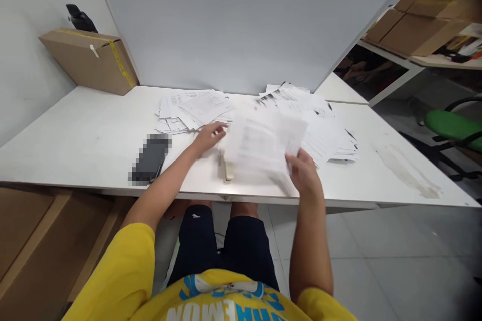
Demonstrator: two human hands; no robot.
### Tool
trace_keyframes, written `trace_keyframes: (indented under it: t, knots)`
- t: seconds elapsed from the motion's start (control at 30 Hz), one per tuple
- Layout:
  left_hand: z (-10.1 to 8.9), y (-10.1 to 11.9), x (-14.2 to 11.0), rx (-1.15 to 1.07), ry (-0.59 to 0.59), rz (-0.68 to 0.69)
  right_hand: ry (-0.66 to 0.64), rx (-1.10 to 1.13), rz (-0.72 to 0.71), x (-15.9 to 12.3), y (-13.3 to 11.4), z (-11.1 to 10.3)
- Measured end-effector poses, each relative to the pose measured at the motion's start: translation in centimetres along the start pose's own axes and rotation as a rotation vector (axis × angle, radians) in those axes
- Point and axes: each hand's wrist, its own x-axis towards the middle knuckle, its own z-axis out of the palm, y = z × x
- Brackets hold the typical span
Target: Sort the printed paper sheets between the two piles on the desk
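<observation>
My right hand (303, 173) grips a printed sheet of paper (263, 143) by its lower right corner and holds it lifted above the white table (75, 145); the sheet is blurred by motion. My left hand (211, 136) rests on the table beside it with fingers stretched out, touching the edge of the left pile of papers (194, 109). Behind the lifted sheet spreads the right pile of papers (320, 128). A small stack (228, 173) lies under the sheet near the front edge.
A dark phone (150, 158) lies left of my left arm. A taped cardboard box (90, 60) stands at the back left corner. A grey partition (241, 20) closes the back. More boxes (425, 17) and a green chair (452, 125) are to the right.
</observation>
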Motion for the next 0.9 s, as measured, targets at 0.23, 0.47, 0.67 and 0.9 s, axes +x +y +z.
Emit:
trace_keyframes:
  t: [0.23,0.47,0.67,0.9]
  knots:
    - [1.5,2.2,-0.4,0.203,-0.523,0.215,-0.058,-0.08,0.518,-16.4,0.9,-2.5]
    - [1.6,3.5,-1.6,0.194,-0.564,0.255,0.099,-0.132,0.467,-15.8,-0.6,-2.0]
    - [1.4,3.8,-1.8,0.155,-0.62,0.17,0.11,-0.149,0.438,-15.2,-1.2,-2.1]
    - [0.7,4.6,-2.1,0.247,-0.728,0.086,0.058,-0.166,0.476,-14.4,-1.1,-2.3]
